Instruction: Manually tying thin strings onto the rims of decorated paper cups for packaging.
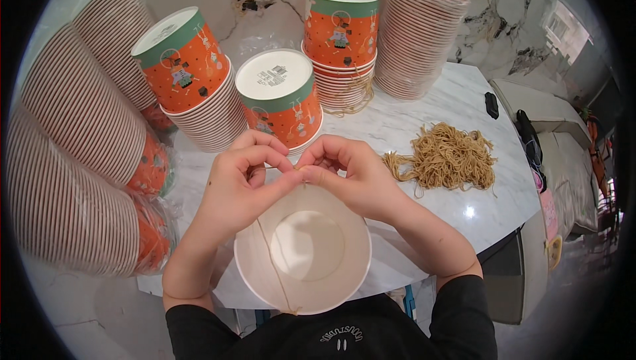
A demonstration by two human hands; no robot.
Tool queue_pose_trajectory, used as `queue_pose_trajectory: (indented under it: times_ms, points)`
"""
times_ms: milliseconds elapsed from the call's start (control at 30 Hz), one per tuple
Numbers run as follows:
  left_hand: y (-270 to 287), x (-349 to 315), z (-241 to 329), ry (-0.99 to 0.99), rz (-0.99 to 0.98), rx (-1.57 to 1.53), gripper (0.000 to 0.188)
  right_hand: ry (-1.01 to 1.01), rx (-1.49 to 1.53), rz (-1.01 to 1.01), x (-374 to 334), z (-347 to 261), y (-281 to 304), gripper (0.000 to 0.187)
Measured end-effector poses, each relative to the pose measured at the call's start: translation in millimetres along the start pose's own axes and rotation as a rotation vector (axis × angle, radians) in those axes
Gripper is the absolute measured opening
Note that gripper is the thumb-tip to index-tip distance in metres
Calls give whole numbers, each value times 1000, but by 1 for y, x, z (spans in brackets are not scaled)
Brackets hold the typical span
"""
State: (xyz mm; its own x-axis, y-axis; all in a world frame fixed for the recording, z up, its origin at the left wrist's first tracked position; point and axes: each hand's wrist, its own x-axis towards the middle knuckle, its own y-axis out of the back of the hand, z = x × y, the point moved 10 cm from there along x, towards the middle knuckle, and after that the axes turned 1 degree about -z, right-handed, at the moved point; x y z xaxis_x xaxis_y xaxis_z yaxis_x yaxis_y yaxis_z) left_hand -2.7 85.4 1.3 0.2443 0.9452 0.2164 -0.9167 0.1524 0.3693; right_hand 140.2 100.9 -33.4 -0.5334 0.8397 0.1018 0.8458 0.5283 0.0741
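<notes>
A white paper bucket (354, 247) stands mouth up at the table's near edge, close to my body. Tan string (273, 262) runs across its mouth, from a knot at the near rim up to my fingers at the far rim. My left hand (250, 171) pinches the string between thumb and forefinger. Opposite it, my right hand (341, 168) is closed at the same spot, thumb and fingertips meeting on the string. The fingers hide most of the far rim. To the right of my right hand lies a tangled heap of tan strings (457, 154).
Orange-and-green printed buckets stand upside down beyond my hands: a single bucket (281, 111), a left stack (185, 75) and a back stack (341, 35). Plastic-wrapped bucket stacks (86, 108) crowd the left; another wrapped stack (417, 35) stands behind. A small black object (491, 105) lies far right on the marble table (411, 234).
</notes>
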Motion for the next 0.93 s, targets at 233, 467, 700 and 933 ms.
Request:
queue_pose_trajectory:
  times_ms: [233, 467, 700, 933]
  points:
    - [1, 4, -13, -64, -35, -53, 11, 65, -150, 26, -1, -7, 1, 18]
    - [9, 4, -13, 19, -61, -136, 9, 79, -177, 50, -2, -16, 2, 22]
    - [7, 3, -15, 112, -92, -147, 7, 84, -148, 45, -2, -14, 2, 21]
    - [10, 2, -18, 137, -90, -184, 9, 75, -149, 25, -2, -12, 2, 20]
